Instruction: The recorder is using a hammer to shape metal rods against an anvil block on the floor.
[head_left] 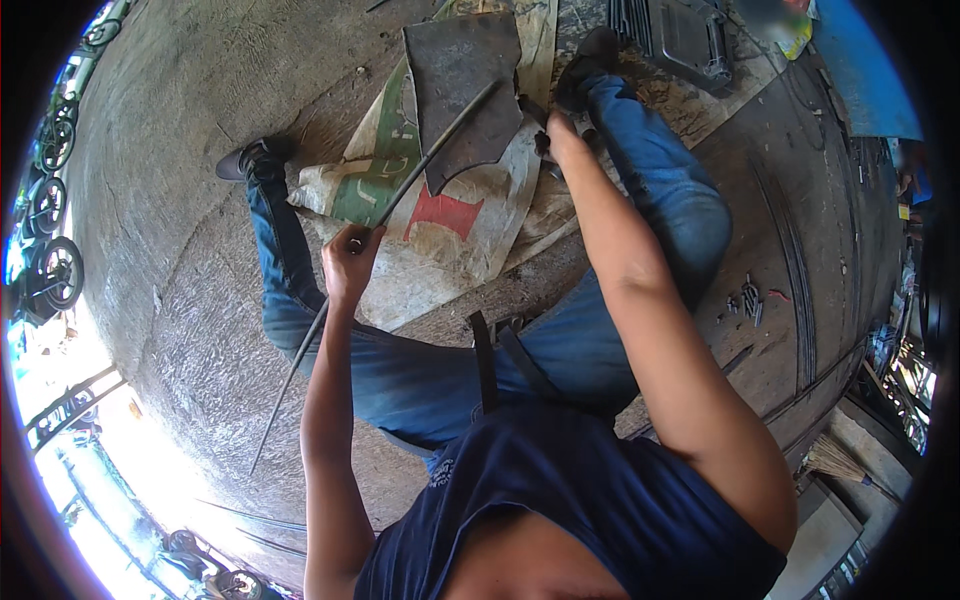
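My left hand (350, 262) is closed round a long thin metal rod (432, 152). The rod slants from beside my left thigh up over a dark steel plate (465, 60), its far end above the plate's right part. That plate has a curved, pointed near edge and lies on a worn woven sack (375, 160) with green and red print. At the plate's right side, my right hand (560, 138) is closed on a dark tool (533, 108). Its kind is hard to make out, as the hand and forearm partly hide it.
My outstretched legs flank the sack. A dark open case (690, 45) stands beyond my right foot. Small metal pieces (750, 298) and long bars (790, 270) lie on the floor at right. A broom (840, 462) is at lower right; bicycle-like wheels (60, 272) line the left.
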